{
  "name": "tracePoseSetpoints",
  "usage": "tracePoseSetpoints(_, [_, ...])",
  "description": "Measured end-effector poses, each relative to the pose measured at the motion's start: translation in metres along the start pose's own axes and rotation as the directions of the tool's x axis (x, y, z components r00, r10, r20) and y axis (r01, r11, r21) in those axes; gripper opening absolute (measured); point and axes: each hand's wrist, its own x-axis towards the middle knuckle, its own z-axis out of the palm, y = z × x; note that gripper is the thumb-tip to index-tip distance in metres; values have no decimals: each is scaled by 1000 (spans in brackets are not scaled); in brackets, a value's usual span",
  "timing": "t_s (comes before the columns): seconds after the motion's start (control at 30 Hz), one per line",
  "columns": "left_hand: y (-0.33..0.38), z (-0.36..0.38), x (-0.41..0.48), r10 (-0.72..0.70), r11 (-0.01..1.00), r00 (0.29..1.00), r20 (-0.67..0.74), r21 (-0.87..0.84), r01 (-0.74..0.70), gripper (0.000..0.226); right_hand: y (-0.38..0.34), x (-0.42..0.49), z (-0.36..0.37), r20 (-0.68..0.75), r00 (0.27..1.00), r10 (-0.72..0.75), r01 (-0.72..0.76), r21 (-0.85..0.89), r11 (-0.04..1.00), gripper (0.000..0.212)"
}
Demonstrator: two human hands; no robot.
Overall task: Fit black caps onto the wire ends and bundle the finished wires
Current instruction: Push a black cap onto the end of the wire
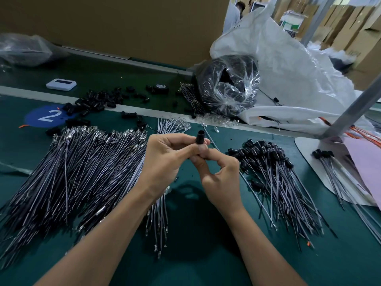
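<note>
Black cap (201, 137), a smooth short tube, stood upright above the middle of the worktop (206, 254), pinched by fingers of the left hand (167, 159), with curled fingers of the right hand (220, 178) pinching its lower end. Bare green surface lay open toward the near edge, between glossy uncapped wires (72, 172) left and capped wires (278, 172) right.

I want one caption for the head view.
Left hand and right hand pinch a black cap above the green table.

View count: one. Head-worn wide-angle camera, set above the green table (206, 254), facing forward and down. Range: near; left hand (165, 159) and right hand (220, 178) at frame centre. Far limit: cardboard wall (123, 21).
</note>
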Motion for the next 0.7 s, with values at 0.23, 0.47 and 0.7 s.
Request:
tracePoseSetpoints(0.23, [-1,-4,1,3,1000,1000,9,4,-3,13,0,-1,0,16,1000,4,-4,-1,1000,11])
tracePoseSetpoints(0.47, [0,-4,-1,25,999,1000,18,-32,-25,13,-1,-4,3,-19,1000,-4,4,24,1000,14])
tracePoseSetpoints(0.7, [2,-3,1,0,998,1000,31,-55,1,12,-4,-7,5,-22,999,-44,43,-44,998,25])
